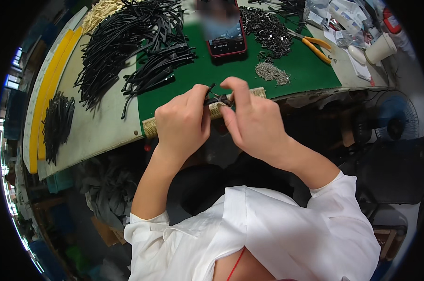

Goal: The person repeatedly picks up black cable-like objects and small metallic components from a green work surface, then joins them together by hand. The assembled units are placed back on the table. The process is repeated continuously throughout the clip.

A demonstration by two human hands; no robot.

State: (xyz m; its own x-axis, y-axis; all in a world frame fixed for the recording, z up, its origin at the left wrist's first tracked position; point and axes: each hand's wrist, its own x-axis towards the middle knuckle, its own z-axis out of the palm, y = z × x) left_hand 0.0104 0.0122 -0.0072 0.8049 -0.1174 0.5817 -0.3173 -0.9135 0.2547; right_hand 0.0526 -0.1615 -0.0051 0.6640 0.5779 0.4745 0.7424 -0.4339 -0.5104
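Note:
At the front edge of the bench, my left hand (181,119) is closed around slim black pieces (218,99) that look like spectacle temples. Their ends stick out between my two hands, partly covered by the fingers. From the right, my right hand (261,124) reaches in with thumb and index finger curled onto the same ends. Whether it also holds a smaller part is hidden. Just beneath both hands runs a woven, gold-coloured strip (149,127) along the edge of the green mat (193,77).
Black spectacle temples (111,47) form a large heap at the left, with a smaller bundle (58,124) near yellow strips (50,100). Beyond my hands lie a phone (228,44), small black parts (268,35), tiny silver parts (273,73) and orange-handled pliers (317,50). A white cup (380,48) stands far right.

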